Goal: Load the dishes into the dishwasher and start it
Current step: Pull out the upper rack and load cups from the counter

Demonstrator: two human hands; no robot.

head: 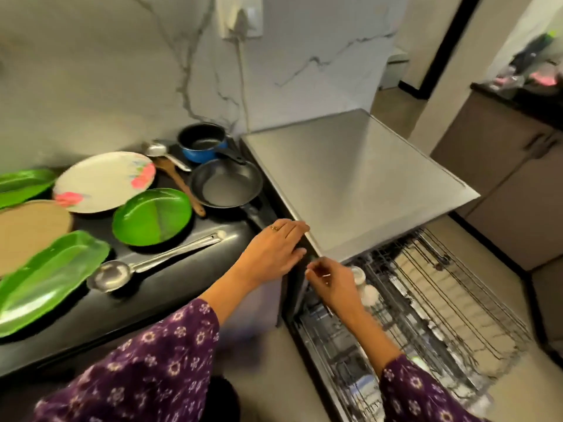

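The dishwasher stands open with its wire upper rack pulled out; white cups sit at the rack's left end. My left hand rests with straight fingers on the dishwasher's front left corner. Just below that corner my right hand hovers over the cups with curled fingers; blur hides whether it holds anything. On the black counter lie a round green plate, a white floral plate, a long green tray, a frying pan and a steel ladle.
Further back on the counter are a blue saucepan, a wooden spatula, a steel spoon, a brown plate and another green tray. Brown cabinets stand to the right of the dishwasher.
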